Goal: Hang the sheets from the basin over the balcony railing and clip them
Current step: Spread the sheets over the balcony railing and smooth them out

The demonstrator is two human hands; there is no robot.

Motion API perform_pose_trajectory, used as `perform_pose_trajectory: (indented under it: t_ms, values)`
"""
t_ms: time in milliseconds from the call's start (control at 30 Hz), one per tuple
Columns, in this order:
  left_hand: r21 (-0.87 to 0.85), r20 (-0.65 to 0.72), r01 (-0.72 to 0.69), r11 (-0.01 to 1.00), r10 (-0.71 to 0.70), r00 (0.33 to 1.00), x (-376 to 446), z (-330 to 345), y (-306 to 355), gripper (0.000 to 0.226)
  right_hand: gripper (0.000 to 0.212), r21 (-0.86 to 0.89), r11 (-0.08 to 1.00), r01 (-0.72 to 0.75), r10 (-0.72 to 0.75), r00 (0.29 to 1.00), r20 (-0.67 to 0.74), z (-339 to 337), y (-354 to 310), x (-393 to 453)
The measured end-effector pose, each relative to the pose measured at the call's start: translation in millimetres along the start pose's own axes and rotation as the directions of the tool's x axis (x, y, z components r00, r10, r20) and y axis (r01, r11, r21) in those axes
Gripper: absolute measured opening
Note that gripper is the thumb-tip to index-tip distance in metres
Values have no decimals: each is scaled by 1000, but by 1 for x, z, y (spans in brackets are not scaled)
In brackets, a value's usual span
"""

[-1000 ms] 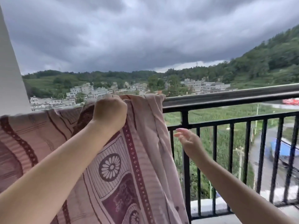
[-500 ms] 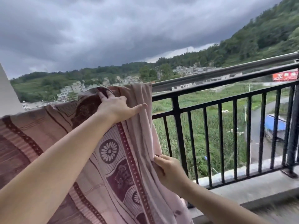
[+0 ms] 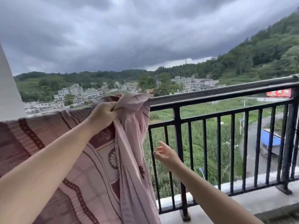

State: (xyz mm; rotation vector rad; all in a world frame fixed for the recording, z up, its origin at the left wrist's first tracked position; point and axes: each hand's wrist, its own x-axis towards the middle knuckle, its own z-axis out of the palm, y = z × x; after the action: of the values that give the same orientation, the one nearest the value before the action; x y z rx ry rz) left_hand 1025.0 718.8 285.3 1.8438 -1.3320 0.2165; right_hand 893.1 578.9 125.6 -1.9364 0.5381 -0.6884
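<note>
One sheet (image 3: 90,159), one railing (image 3: 218,92), two hands, and seemingly one blurred truck (image 3: 269,143) below.

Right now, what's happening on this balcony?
A person is hanging a patterned pink sheet over the black balcony railing. The left hand grips a bunched fold at the top rail; the right hand is open, off the cloth, beside its hanging edge. No clips or basin are in view.

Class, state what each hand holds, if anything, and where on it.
Left hand grips the pink patterned sheet by its bunched top edge at the railing. Right hand is open, holding nothing.
</note>
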Motion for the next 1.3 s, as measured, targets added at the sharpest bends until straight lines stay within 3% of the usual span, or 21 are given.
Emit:
perform_pose_trajectory:
  t_ms: [100,167,200,300,367,467,533,633,700,767,833,933,1000,1100,1167,1233,1300]
  values:
    - [-214,-33,11,977,-18,999,-3,-12,-6,29,43,-107,990,-93,122,942,312,28,-6,12]
    - [-290,-47,20,957,-35,998,-3,-14,-12,31,19,-115,986,-124,157,925,345,49,-4,12]
    - [-316,-68,28,948,-51,996,-2,-15,-17,32,17,-102,985,-137,163,932,323,56,-3,11]
    - [-312,-175,58,948,-118,978,2,-21,-33,32,24,23,991,-130,123,973,196,52,-2,1]
    - [-241,-246,93,966,-153,957,4,-25,-37,33,25,183,975,-128,124,992,33,24,-3,-8]
    - [-147,-363,107,983,-154,919,12,-24,-28,42,30,381,923,-47,141,965,-222,-41,-25,-19]
    - [-203,-407,110,973,-186,894,22,-23,-15,44,33,385,919,86,75,920,-385,-79,-56,-20]
    - [-258,-474,149,954,-260,841,46,-22,-9,48,31,121,952,282,-138,745,-653,-130,-114,-4]
    - [-233,-454,158,960,-251,855,64,-20,-6,52,29,-92,932,352,-304,613,-729,-160,-154,15]
    - [-270,-344,182,946,-271,899,81,-12,-1,57,24,-396,870,295,-493,478,-727,-185,-191,37]
    - [-265,-181,239,934,-292,939,90,-2,3,62,23,-661,718,219,-686,387,-617,-204,-222,61]
    - [-127,-40,241,962,-247,968,91,7,-3,72,23,-852,514,101,-791,440,-426,-232,-250,112]
    - [-117,-55,262,958,-270,961,91,7,-12,73,26,-894,446,48,-767,535,-354,-250,-257,153]
    - [2,-71,316,949,-315,946,98,3,-19,86,30,-927,361,104,-703,683,-197,-248,-249,214]
    - [155,-31,317,936,-316,948,101,-2,-18,81,44,-892,415,176,-548,832,-91,-231,-220,248]
    - [273,-53,286,918,-283,958,101,-4,-21,62,57,-850,501,162,-261,965,30,-214,-179,268]
    - [387,-123,256,886,-225,966,99,-4,-21,50,53,-903,407,139,-46,990,132,-203,-139,278]
